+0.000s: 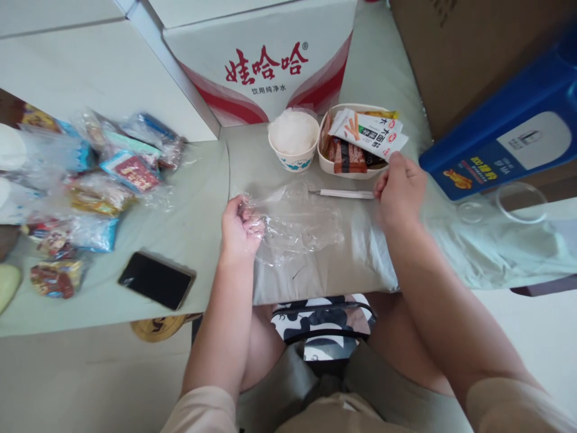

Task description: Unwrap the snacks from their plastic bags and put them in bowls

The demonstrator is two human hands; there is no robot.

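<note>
My left hand (242, 227) is closed around the edge of a clear plastic bag (304, 225), which spreads crumpled over the cloth to its right. My right hand (402, 185) is closed, with its fingertips at the corner of a white snack packet (367, 133). That packet lies on top of other snacks in an oval white tub (327, 163). A slim white pen-like tool (345, 193) with a thin metallic tip lies below the tub, its right end near my right fingers. Left of the tub stands a paper cup (295, 161) stuffed with white, translucent plastic.
Many wrapped snacks (130, 171) are heaped at the left, with a black phone (157, 280) in front of them. A white-and-red carton (265, 66) stands behind the cup. On the right are a blue box (505, 138) and a clear round lid (522, 203).
</note>
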